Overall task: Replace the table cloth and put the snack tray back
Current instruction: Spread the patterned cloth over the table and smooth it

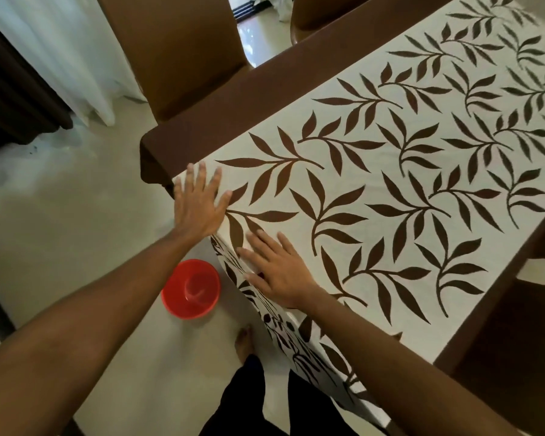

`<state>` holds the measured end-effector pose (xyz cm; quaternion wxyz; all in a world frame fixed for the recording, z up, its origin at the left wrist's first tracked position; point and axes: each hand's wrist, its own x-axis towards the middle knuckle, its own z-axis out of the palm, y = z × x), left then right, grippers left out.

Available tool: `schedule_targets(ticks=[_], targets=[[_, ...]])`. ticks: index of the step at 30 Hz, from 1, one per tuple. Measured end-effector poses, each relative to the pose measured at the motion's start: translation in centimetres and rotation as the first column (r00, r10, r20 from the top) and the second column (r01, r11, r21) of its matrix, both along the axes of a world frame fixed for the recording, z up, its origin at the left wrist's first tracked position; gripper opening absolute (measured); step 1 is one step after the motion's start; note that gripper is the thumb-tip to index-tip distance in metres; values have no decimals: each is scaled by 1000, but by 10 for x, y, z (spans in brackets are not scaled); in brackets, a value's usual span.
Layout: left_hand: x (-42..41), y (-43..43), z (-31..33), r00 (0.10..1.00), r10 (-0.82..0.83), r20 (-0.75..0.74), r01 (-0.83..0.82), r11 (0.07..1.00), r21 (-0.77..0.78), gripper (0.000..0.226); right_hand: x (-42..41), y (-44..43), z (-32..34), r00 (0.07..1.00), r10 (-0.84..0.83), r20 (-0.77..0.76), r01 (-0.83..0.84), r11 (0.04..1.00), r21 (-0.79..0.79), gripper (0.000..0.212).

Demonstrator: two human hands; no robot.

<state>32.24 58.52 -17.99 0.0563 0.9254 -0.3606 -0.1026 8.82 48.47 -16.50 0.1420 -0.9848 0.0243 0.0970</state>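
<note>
Table cloth (pixel 390 184): cream fabric printed with dark brown leaf sprays, spread flat over the table top; its near edge hangs over the side of the table toward the person. A plain brown band (pixel 265 89) borders the patterned field on the far side and the right; whether it belongs to the same cloth or to a layer beneath cannot be told.

Left hand (pixel 199 206): palm down at the near left corner of the patterned field, fingers straight and spread wide, pressing on the fabric and gripping nothing. Right hand (pixel 280 275): just beside it along the near edge, palm down, fingers straight and pointing toward the left hand, lying flat on the cloth where it turns over the table edge; nothing is held.

Red round plastic dish (pixel 191 289): on the pale floor (pixel 60 215) beside the table, below the left forearm, apart from the hanging cloth.

Surroundings: one bare foot (pixel 244 341) and dark trousers (pixel 249 398) close to the table; a brown chair back (pixel 183 58) at the far side, part of a second chair (pixel 321 14) further along; a white curtain (pixel 60 42) and a dark curtain (pixel 13 89) at the left.
</note>
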Motion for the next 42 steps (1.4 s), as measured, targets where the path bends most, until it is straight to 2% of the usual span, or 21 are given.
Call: schedule_targets(ticks=[3, 6, 8, 10, 13, 17, 20, 24, 27, 29, 31, 33, 36, 39, 42], targets=[[3, 4, 4, 998, 68, -1, -68, 998, 5, 71, -46, -45, 6, 972, -234, 7, 235, 972, -14, 57], [-10, -4, 11, 997, 79, 21, -79, 997, 6, 70, -96, -98, 8, 839, -544, 2, 542, 836, -85, 57], [-36, -14, 15, 1000, 17, 12, -16, 999, -49, 67, -127, -110, 8, 759, -650, -33, 644, 758, -107, 64], [-67, -24, 16, 998, -59, -5, 58, 991, -123, 63, -145, -94, 6, 794, -604, -66, 591, 793, -148, 70], [-122, -46, 14, 986, -165, -31, 157, 973, -167, 60, -163, -44, 8, 912, -398, -97, 385, 914, -132, 74], [-186, -75, 11, 967, -248, -55, 235, 956, -176, 59, -187, -1, 9, 969, -223, -111, 218, 975, -54, 65], [-229, -92, 15, 966, -243, -89, 220, 951, -216, 58, -203, -25, 15, 952, -305, -39, 306, 952, 31, 56], [-292, -110, 17, 962, -260, -79, 230, 935, -270, 55, -229, -104, 20, 822, -565, 62, 564, 825, 41, 53], [-344, -117, 11, 981, -164, -104, 135, 962, -238, 56, -261, -159, 10, 775, -631, 24, 631, 775, -5, 59], [-372, -116, 7, 993, -52, -110, 27, 977, -213, 57, -281, -174, -1, 825, -566, -10, 564, 823, -67, 67], [-389, -112, 4, 996, 32, -81, -47, 980, -192, 58, -293, -171, -7, 910, -414, -14, 412, 908, -69, 70], [-411, -104, 1, 995, 94, -21, -96, 982, -165, 58, -310, -158, -7, 974, -226, -1, 225, 974, -31, 69], [-442, -91, 0, 976, 217, -23, -218, 965, -144, 59, -342, -129, -10, 996, -49, 77, 48, 999, 13, 65], [-480, -86, 5, 955, 296, -22, -296, 945, -142, 60, -374, -124, -11, 989, 23, 146, -37, 994, 99, 55], [-512, -82, 7, 949, 315, -19, -316, 944, -96, 63, -384, -143, -4, 983, -31, 181, -14, 971, 238, 42]])
